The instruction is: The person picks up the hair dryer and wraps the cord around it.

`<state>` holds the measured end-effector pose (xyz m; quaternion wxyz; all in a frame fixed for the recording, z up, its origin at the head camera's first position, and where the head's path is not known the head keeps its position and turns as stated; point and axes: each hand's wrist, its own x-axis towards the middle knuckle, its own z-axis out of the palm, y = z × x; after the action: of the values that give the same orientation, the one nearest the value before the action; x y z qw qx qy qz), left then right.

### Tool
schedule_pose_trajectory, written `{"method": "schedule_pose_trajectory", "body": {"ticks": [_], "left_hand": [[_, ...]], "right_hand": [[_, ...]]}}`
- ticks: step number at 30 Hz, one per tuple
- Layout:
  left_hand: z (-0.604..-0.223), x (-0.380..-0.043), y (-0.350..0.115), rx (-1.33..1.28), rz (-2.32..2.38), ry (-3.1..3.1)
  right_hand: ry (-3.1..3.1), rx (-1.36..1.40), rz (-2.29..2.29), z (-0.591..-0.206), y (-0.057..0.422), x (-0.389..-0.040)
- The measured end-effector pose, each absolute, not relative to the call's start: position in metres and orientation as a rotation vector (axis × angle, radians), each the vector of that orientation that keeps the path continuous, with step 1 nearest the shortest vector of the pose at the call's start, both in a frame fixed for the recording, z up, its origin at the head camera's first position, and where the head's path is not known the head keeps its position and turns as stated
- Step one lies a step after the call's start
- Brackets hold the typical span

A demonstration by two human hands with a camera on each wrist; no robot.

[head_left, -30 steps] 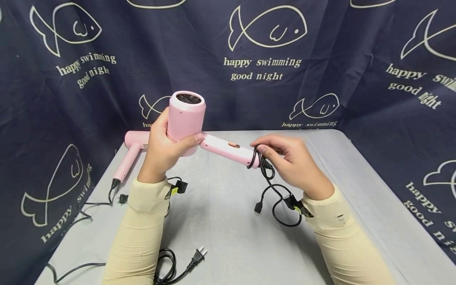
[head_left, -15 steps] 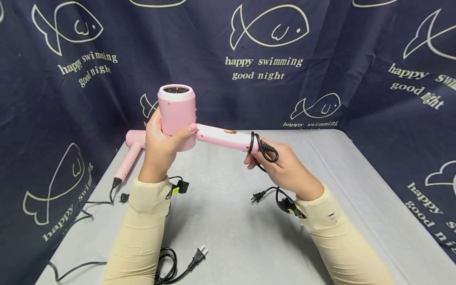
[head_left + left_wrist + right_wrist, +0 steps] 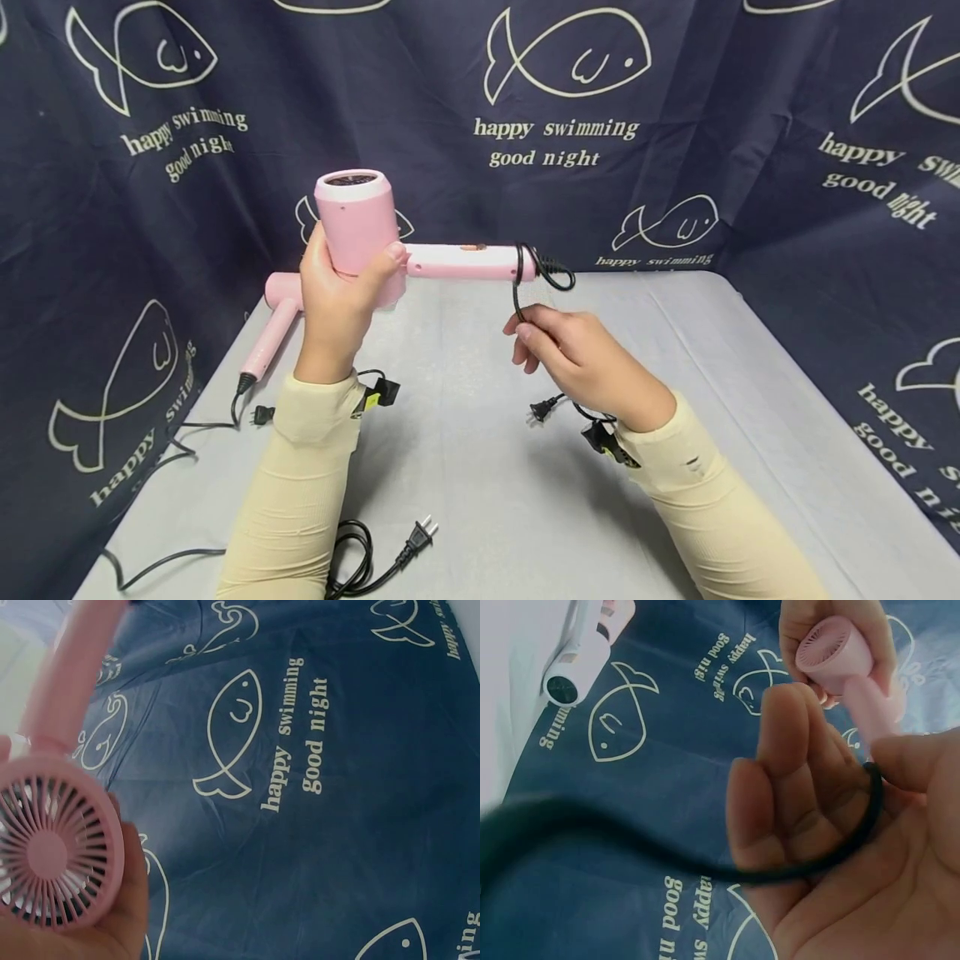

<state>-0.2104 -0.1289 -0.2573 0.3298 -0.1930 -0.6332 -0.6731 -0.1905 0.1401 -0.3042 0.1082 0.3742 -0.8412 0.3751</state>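
A pink hair dryer [image 3: 360, 221] is held above the table, its barrel upright and its handle pointing right. My left hand [image 3: 333, 312] grips it round the barrel, thumb near the handle joint. In the left wrist view the finned intake of the hair dryer [image 3: 49, 855] shows against the palm. A black power cord [image 3: 517, 296] loops round the handle's end. Below that end, my right hand [image 3: 592, 358] pinches the cord between thumb and forefinger. The right wrist view has the cord [image 3: 705, 866] running across the fingers. Its plug [image 3: 543, 410] dangles under the right hand.
A second pink hair dryer [image 3: 262, 346] lies at the table's left, partly behind the left hand. Its small black plug [image 3: 262, 415] is near it. A coiled cord with a two-pin plug [image 3: 416, 542] lies at the front. Navy fish-print curtains [image 3: 562, 192] surround the table.
The hair dryer has moved up and left, and its handle has levelled. My right hand has gone under the handle end and then down and slightly left, drawing the cord from the loops.
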Motion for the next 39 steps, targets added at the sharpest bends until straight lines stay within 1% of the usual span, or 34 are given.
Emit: {"method": "schedule_pose_trajectory", "body": {"ticks": [5, 13, 20, 27, 39], "left_hand": [[-0.259, -0.213, -0.132, -0.412, -1.742, -1.636], [-0.26, -0.215, -0.13, -0.403, -1.734, -1.666], [-0.261, -0.215, -0.123, -0.382, -1.704, -1.711], [-0.263, -0.214, -0.119, -0.364, -1.775, -1.724], [-0.264, -0.215, -0.123, -0.444, -1.682, -1.753]], "right_hand": [[-2.525, 1.111, 0.956, -0.305, 0.138, -0.185], [-2.52, 1.049, 0.794, -0.301, 0.137, -0.177], [-2.481, 1.063, 0.759, -0.3, 0.135, -0.174], [-2.507, 1.145, 0.71, -0.299, 0.133, -0.172], [-2.277, 1.055, 0.714, -0.282, 0.147, -0.161]]}}
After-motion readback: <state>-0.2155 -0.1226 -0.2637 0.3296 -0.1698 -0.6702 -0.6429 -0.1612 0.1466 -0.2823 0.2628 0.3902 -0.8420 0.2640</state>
